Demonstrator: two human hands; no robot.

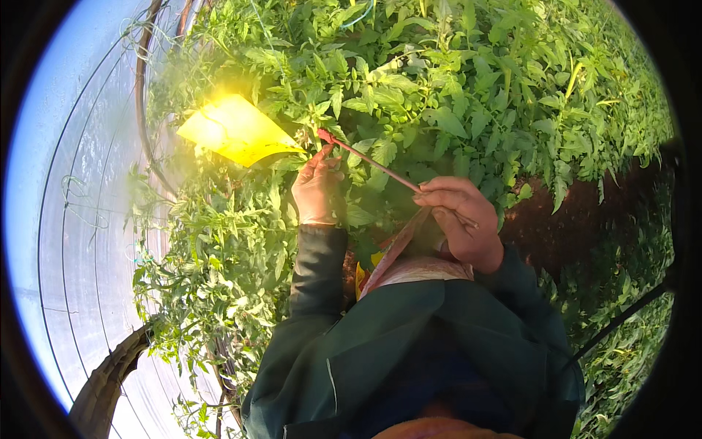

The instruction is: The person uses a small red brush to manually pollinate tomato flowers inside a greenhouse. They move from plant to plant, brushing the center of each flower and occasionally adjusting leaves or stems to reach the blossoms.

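My right hand holds a thin stick between thumb and fingers. Its red-coated tip points up and left, close to a stem of a tomato plant. Just below that tip are the raised fingers of my left hand, bent together among the leaves. Whether they pinch a stem is too small to tell. A bright yellow sheet, like a sticky insect trap, hangs left of the stem, glaring in the sun. At my waist, below the right hand, is a pink-stained bag or cloth, partly hidden.
Dense tomato foliage rises ahead and continues down the left side. A translucent plastic greenhouse wall with wires curves along the left, beside a wooden post. Bare brown soil shows at right. A dark strap or rod crosses lower right.
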